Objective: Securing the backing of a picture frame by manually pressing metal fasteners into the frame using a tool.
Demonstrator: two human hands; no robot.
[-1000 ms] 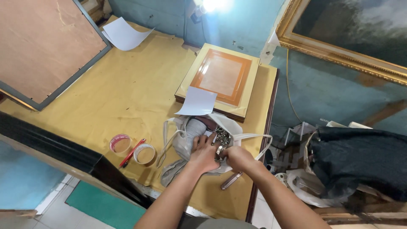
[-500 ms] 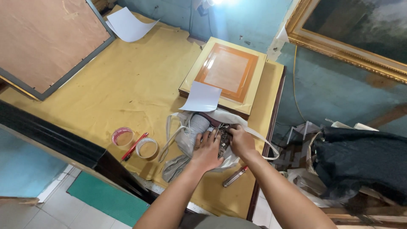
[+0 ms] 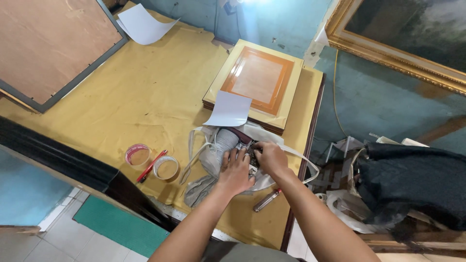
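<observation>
Head view: left hand spread flat on a grey cloth bag near the front edge of the yellow-papered bench. Right hand curled into the bag's mouth, grip hidden. Two tape rolls and red pen left; white sheet against the cream-and-orange framed panel behind.

Tape rolls lie left of the bag, frame behind.
</observation>
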